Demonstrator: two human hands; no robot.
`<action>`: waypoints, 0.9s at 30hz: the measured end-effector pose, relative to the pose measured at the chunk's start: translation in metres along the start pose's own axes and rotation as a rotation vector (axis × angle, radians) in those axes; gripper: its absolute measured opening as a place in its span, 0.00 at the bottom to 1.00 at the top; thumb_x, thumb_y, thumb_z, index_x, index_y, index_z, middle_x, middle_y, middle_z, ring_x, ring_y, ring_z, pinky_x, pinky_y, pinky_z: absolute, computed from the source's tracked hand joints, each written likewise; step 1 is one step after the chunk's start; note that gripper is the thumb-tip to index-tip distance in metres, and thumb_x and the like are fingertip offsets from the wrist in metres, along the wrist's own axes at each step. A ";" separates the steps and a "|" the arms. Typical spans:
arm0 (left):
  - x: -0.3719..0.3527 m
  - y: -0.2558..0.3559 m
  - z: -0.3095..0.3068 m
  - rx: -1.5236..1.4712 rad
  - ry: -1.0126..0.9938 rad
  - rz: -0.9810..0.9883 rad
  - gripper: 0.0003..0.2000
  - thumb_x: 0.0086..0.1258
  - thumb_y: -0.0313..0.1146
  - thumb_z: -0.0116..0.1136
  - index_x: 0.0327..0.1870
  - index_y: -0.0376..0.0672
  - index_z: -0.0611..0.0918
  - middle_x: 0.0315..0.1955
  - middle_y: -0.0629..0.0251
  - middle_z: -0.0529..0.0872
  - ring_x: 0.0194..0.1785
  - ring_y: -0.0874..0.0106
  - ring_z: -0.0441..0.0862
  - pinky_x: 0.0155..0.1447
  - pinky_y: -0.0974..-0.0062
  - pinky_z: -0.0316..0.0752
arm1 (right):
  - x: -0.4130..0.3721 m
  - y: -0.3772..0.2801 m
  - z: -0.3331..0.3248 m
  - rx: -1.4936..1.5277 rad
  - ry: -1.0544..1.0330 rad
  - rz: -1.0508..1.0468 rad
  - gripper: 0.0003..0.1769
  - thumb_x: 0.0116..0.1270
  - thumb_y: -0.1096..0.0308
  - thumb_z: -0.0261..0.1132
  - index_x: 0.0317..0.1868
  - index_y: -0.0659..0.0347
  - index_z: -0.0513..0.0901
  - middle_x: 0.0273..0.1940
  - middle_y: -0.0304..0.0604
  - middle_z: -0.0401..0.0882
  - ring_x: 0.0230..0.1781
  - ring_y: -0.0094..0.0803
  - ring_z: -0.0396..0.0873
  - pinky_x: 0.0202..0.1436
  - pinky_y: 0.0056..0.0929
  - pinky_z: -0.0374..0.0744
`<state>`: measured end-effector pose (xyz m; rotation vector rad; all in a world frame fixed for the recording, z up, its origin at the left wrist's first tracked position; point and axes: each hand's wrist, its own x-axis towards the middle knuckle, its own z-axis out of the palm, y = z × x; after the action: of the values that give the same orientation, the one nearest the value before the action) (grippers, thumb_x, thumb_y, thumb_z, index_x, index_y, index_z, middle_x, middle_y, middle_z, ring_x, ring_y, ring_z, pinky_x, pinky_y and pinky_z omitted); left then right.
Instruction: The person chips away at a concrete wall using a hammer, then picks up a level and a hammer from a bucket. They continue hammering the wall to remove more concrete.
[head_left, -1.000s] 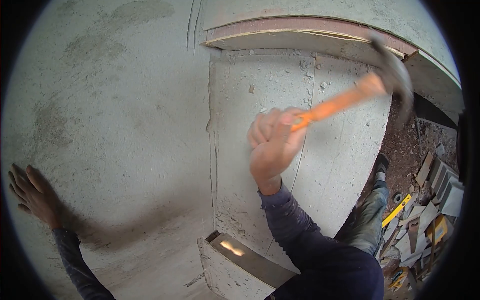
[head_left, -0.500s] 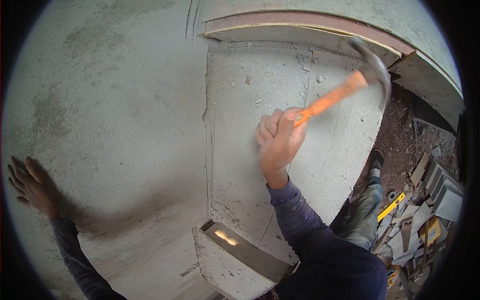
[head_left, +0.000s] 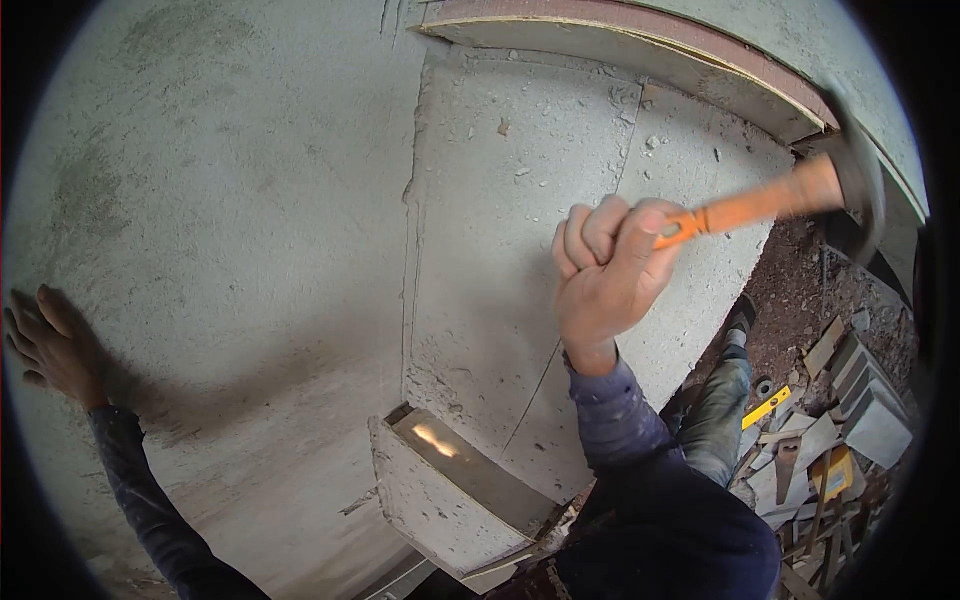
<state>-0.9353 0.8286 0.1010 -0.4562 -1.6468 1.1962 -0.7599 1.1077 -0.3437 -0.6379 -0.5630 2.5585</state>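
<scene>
My right hand [head_left: 612, 270] is closed around the orange handle of a claw hammer [head_left: 765, 203]. The hammer's dark metal head, smeared by motion, points to the right, over the right end of the ledge. Below the hammer lies a pale ledge surface [head_left: 500, 260] strewn with crumbs of debris, with a thin joint line across it. On the far left my left hand [head_left: 55, 345] rests flat against the plastered wall [head_left: 230, 200], its fingers apart and holding nothing.
A curved board edge [head_left: 620, 35] borders the ledge at the top. A boxed panel [head_left: 460, 490] stands out near my body. At lower right, rubble, a yellow spirit level [head_left: 768, 408], a handsaw [head_left: 788, 465] and grey block pieces [head_left: 878, 425] lie on the ground beside my leg.
My right hand and the hammer have moved right, and the hammer head has swung further out to the right. My left hand stays on the wall while the view shifts slightly.
</scene>
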 end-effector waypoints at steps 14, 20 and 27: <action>0.015 0.024 -0.029 0.085 -0.228 -0.022 0.36 0.79 0.62 0.31 0.75 0.41 0.61 0.73 0.49 0.59 0.76 0.47 0.54 0.69 0.33 0.53 | -0.015 -0.026 -0.012 -0.151 -0.053 0.180 0.16 0.80 0.52 0.54 0.43 0.57 0.69 0.24 0.35 0.66 0.20 0.24 0.66 0.24 0.30 0.70; 0.004 -0.002 -0.002 0.224 -0.018 0.131 0.30 0.79 0.62 0.38 0.65 0.47 0.78 0.57 0.52 0.82 0.61 0.52 0.77 0.60 0.52 0.70 | -0.017 0.179 -0.008 -0.612 -0.040 0.128 0.12 0.79 0.55 0.56 0.40 0.53 0.68 0.22 0.30 0.64 0.15 0.21 0.63 0.17 0.23 0.64; 0.011 0.012 -0.023 0.136 -0.139 0.017 0.31 0.79 0.61 0.35 0.67 0.45 0.74 0.61 0.50 0.76 0.65 0.50 0.72 0.63 0.47 0.66 | -0.031 -0.021 -0.015 -0.246 -0.101 0.318 0.18 0.81 0.52 0.52 0.44 0.60 0.70 0.25 0.33 0.67 0.18 0.24 0.66 0.20 0.26 0.66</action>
<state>-0.9227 0.8538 0.0959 -0.3073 -1.6682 1.3688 -0.7211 1.1134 -0.3359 -0.7350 -0.8832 2.8561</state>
